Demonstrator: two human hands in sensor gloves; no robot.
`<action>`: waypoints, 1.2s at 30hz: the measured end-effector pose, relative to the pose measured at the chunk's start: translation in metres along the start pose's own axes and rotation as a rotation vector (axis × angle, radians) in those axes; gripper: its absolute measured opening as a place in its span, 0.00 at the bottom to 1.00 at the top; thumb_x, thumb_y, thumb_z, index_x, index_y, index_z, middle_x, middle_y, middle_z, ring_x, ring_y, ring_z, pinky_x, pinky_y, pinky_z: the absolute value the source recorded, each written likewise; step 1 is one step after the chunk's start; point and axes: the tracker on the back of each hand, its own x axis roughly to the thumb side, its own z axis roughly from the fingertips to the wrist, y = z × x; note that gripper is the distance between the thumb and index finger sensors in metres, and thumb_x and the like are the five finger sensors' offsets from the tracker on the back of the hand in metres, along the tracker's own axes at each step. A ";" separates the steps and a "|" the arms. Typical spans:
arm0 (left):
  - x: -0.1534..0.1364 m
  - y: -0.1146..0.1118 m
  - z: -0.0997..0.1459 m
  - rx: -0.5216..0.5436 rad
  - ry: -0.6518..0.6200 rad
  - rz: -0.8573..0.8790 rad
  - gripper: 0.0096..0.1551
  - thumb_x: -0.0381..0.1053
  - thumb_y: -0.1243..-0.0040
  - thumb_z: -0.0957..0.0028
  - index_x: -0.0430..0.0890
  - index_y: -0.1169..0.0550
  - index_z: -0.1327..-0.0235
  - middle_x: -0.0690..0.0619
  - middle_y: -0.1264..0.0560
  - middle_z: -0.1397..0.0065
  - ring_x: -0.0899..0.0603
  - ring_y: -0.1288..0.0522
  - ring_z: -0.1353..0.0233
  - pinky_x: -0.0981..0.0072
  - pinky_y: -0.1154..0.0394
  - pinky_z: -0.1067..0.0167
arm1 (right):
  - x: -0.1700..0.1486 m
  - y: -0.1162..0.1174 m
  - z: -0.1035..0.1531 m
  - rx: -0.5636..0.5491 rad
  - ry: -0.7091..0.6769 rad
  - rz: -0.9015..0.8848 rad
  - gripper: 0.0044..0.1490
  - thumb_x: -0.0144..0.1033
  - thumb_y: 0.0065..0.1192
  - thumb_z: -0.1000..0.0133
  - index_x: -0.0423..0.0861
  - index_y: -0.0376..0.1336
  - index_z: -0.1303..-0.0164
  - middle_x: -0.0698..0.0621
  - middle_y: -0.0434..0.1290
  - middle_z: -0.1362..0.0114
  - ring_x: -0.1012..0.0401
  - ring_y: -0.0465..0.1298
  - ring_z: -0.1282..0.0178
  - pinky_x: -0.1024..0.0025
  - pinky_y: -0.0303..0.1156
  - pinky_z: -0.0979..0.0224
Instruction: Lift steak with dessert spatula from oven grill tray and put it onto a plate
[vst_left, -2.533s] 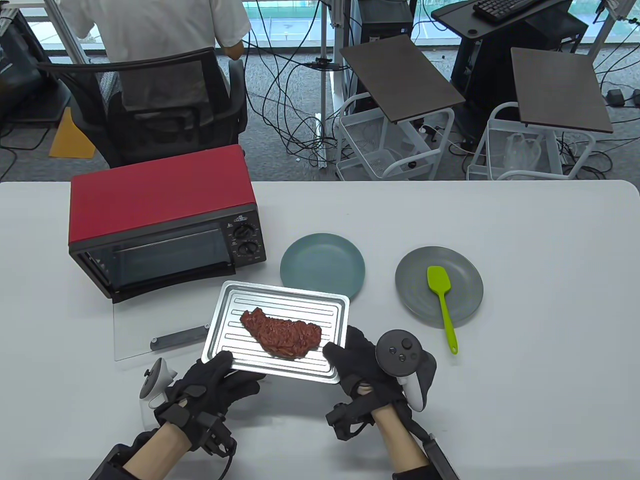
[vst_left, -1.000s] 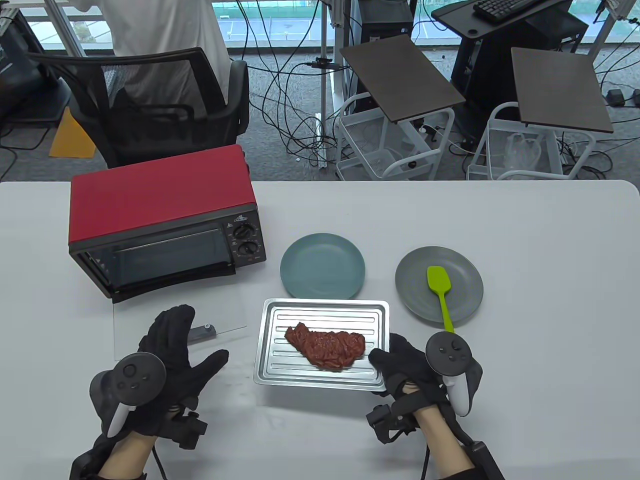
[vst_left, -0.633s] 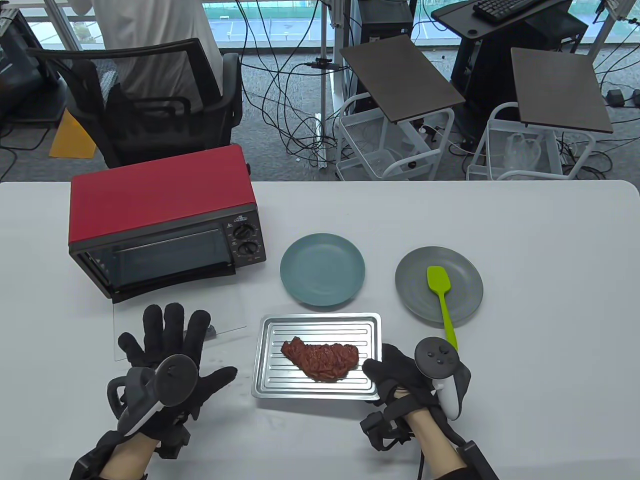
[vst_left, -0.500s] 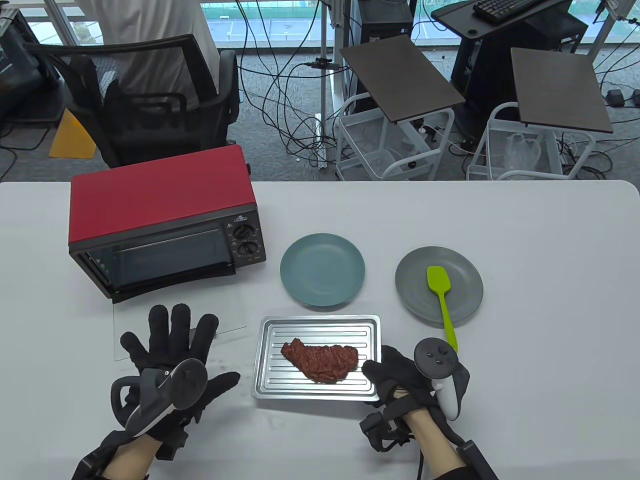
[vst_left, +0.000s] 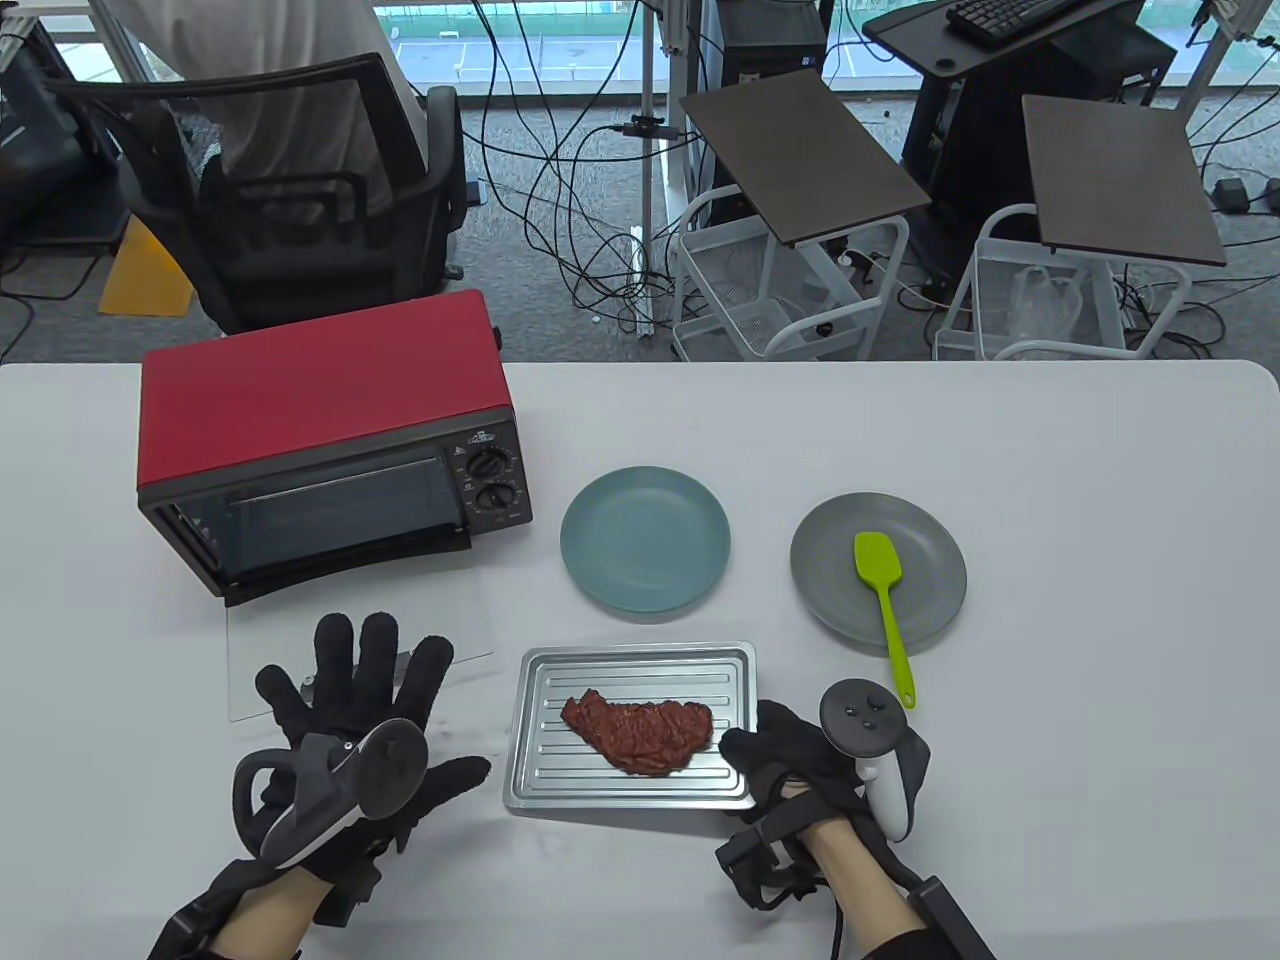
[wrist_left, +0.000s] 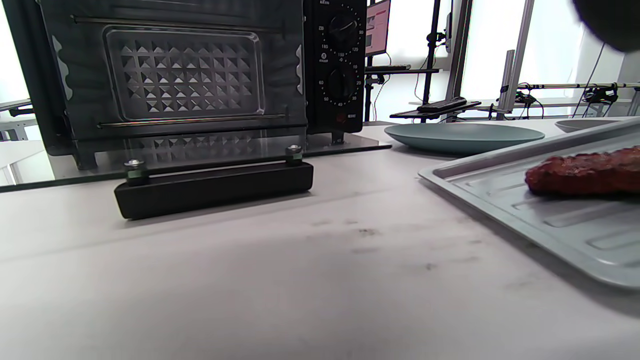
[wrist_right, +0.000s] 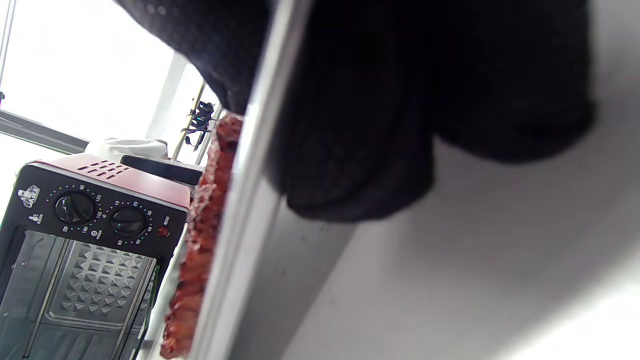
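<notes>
The silver oven grill tray (vst_left: 560, 770) lies on the table's front middle with the reddish-brown steak (vst_left: 637, 733) on it. My right hand (vst_left: 760, 750) grips the tray's right front corner, thumb on top of the rim. The steak (wrist_right: 200, 240) and the tray rim (wrist_right: 240, 210) fill the right wrist view under my dark fingers (wrist_right: 350, 125). My left hand (vst_left: 400, 700) is open, fingers spread, left of the tray over the oven door's handle (wrist_left: 215, 185). The green dessert spatula (vst_left: 885, 605) lies on a grey plate (vst_left: 930, 600). A teal plate (vst_left: 645, 540) sits bare behind the tray.
A red toaster oven (vst_left: 325, 440) stands at the back left, its glass door (vst_left: 270, 680) folded down flat onto the table. Beyond the table's far edge are an office chair (vst_left: 290, 190) with a person behind it, carts and cables.
My left hand let go of the tray and moved left, opening over the door handle. My right hand carried the tray rightward and toward the front edge, sliding it slightly nearer in the last half second.
</notes>
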 end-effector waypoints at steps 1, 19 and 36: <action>0.000 0.000 0.000 -0.001 -0.001 0.000 0.69 0.91 0.45 0.66 0.70 0.72 0.31 0.56 0.78 0.18 0.35 0.79 0.16 0.15 0.68 0.32 | 0.000 0.000 0.000 0.003 0.004 -0.002 0.27 0.24 0.71 0.44 0.37 0.62 0.36 0.42 0.81 0.52 0.51 0.86 0.70 0.61 0.84 0.63; 0.003 -0.003 -0.001 -0.045 -0.003 -0.009 0.69 0.90 0.44 0.65 0.70 0.71 0.31 0.55 0.77 0.18 0.34 0.79 0.16 0.15 0.67 0.32 | 0.006 -0.006 0.008 -0.076 0.034 0.097 0.40 0.50 0.64 0.42 0.37 0.56 0.29 0.39 0.79 0.45 0.47 0.85 0.64 0.55 0.81 0.60; 0.004 -0.002 -0.002 -0.038 -0.007 0.006 0.69 0.90 0.44 0.65 0.70 0.72 0.31 0.55 0.77 0.18 0.34 0.79 0.16 0.15 0.67 0.33 | 0.011 -0.013 0.010 -0.112 0.031 0.223 0.46 0.55 0.61 0.42 0.32 0.55 0.28 0.43 0.77 0.42 0.50 0.85 0.61 0.52 0.80 0.57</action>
